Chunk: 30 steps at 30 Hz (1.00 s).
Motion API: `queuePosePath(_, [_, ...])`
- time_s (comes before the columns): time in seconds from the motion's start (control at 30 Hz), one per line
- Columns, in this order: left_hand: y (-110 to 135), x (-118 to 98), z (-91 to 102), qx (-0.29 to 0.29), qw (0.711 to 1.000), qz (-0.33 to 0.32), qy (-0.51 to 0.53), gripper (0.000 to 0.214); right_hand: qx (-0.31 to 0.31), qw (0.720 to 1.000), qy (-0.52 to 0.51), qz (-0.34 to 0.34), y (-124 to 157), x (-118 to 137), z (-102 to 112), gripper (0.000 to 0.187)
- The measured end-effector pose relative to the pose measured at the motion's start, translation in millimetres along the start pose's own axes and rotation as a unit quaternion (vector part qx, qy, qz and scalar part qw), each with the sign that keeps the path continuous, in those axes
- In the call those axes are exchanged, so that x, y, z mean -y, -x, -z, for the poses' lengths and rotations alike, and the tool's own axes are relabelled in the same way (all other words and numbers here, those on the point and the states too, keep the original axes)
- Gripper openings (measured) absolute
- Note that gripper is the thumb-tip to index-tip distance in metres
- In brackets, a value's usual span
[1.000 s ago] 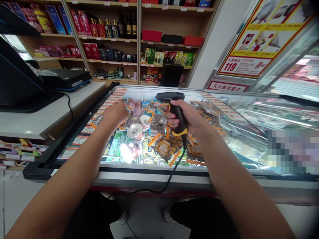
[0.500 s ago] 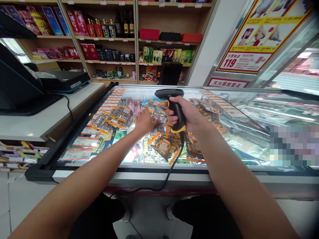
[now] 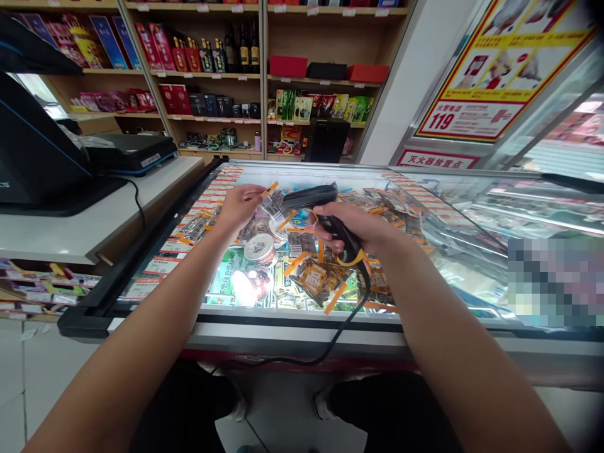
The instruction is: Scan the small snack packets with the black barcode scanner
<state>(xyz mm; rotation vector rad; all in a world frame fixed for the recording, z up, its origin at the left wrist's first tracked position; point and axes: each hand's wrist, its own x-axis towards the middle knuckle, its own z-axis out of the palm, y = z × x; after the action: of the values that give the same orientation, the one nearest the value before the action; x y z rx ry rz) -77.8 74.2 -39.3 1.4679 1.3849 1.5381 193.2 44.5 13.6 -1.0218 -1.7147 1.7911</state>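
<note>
My left hand (image 3: 243, 204) pinches a small snack packet (image 3: 274, 204) by its orange-edged top corner, its printed label side facing the scanner. In my right hand (image 3: 349, 226) is a black and yellow barcode scanner (image 3: 311, 196), its head tilted left and close beside the packet. The scanner's cord (image 3: 349, 318) hangs over the front edge. Below both hands, many similar orange-edged packets (image 3: 314, 277) lie spread over the glass top of a chest freezer (image 3: 302, 336). Round tubs (image 3: 260, 250) show through the glass near my left forearm.
On the left counter (image 3: 51, 233) stand a dark screen (image 3: 38, 145) and a flat black scale (image 3: 127, 151). Wooden shelves (image 3: 212, 116) with bottles and boxes rise behind the freezer. A red and yellow notice (image 3: 495, 82) hangs at the right.
My left hand has lifted a packet from the pile and moved left with it. My right hand has lowered slightly and tilted the scanner towards the packet. Several packets at left have shifted.
</note>
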Motion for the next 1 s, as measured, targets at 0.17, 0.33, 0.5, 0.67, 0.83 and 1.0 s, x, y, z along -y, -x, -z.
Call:
queuePosePath(0.17, [0.9, -4.2, 9.2, -0.044, 0.999, 0.012, -0.002, 0.027, 0.009, 1.000, 0.016, 0.018, 2.8, 2.5, -8.6, 0.027])
queuePosePath(0.33, [1.5, -1.1, 4.1, -0.033, 0.999, -0.017, 0.003, 0.028, 0.039, 0.999, 0.020, 0.020, 4.4, 3.1, -13.9, 0.028])
queuePosePath(0.5, [1.4, 4.8, 0.1, -0.052, 0.998, -0.023, 0.005, 0.025, 0.042, 0.999, 0.004, 0.013, 4.6, 5.1, -15.1, 0.029])
queuePosePath(0.67, [-0.6, 4.6, 1.8, -0.051, 0.998, -0.018, -0.016, 0.026, 0.038, 0.999, -0.001, 0.009, 4.7, 5.5, -13.7, 0.032])
queuePosePath(0.83, [-6.5, 0.0, 22.6, -0.044, 0.971, -0.040, -0.232, 0.027, 0.002, 0.998, -0.056, 0.022, 2.2, 4.8, -8.6, 0.028])
queuePosePath(1.0, [-0.1, -2.3, 41.4, -0.039, 0.855, -0.040, -0.515, 0.035, -0.035, 0.995, -0.090, 0.030, 0.1, 4.8, -5.1, 0.025])
